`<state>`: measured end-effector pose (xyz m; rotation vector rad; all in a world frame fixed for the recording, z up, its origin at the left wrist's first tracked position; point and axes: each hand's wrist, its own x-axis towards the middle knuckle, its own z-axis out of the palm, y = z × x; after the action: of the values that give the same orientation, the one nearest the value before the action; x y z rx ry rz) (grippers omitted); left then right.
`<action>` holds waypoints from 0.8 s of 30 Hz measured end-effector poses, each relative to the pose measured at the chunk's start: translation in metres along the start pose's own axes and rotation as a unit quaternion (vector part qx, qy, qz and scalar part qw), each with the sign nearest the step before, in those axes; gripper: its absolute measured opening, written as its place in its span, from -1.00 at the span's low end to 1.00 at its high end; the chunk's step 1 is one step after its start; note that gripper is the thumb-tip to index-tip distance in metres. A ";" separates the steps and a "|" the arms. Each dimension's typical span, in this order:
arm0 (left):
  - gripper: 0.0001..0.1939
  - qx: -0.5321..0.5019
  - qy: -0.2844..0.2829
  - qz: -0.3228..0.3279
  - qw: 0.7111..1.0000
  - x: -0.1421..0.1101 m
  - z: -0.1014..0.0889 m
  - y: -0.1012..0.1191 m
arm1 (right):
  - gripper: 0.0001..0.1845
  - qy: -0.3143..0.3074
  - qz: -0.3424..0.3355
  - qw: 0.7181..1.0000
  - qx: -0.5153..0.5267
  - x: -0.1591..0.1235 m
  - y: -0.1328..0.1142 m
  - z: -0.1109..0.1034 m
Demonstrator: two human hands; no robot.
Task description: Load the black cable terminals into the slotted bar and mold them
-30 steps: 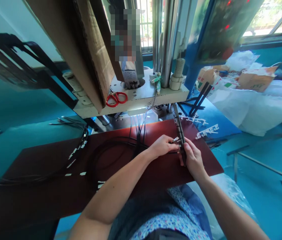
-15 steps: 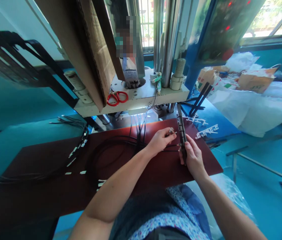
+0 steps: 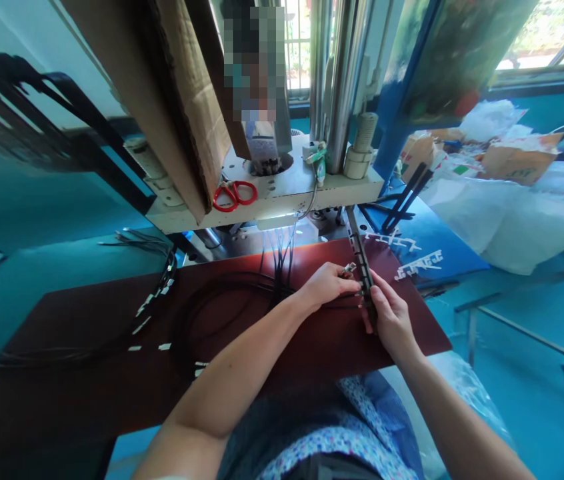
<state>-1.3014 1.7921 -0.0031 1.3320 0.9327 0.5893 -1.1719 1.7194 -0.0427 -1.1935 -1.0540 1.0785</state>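
One dark red counter (image 3: 87,400), black cable bundle (image 3: 222,283) looped across it. Slotted dark bar (image 3: 361,257) runs tilted over its far edge, right hand (image 3: 393,320) with fingers clamped around it. Left hand (image 3: 329,285) just beside bar, fingers together on wire ends (image 3: 345,280) with small metal terminals (image 3: 349,270).

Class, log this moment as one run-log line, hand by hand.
left hand: black wire ends | right hand: notched dark bar | surface: red board

Daylight is being admitted through a barred window (image 3: 298,47) and a second window (image 3: 537,40), with a teal wall (image 3: 527,113) and teal floor (image 3: 512,333) being shown.
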 end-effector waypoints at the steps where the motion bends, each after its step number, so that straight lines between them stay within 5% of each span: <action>1: -0.76 -0.008 0.001 -0.001 1.000 0.000 0.001 -0.001 | -0.45 0.000 0.001 1.000 0.000 0.000 0.000 0.000; 10: -0.83 0.034 0.006 0.089 0.995 -0.001 -0.008 -0.012 | -0.44 -0.004 -0.005 0.999 -0.051 0.000 0.003 0.004; 15: -0.76 -0.020 0.025 0.073 0.997 -0.001 -0.018 -0.011 | -0.45 0.018 0.003 1.000 -0.012 -0.002 0.005 0.002; 21: -0.82 0.161 0.095 0.148 0.971 0.000 -0.012 -0.011 | -0.45 0.011 0.009 1.000 0.010 -0.001 0.004 0.001; 24: -0.81 0.094 0.063 0.119 0.986 -0.001 -0.013 -0.010 | -0.44 0.011 0.014 1.000 0.017 -0.001 0.003 0.001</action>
<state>-1.3139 1.7966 -0.0127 1.6042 0.9571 0.7911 -1.1732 1.7186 -0.0455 -1.1933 -1.0002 1.0980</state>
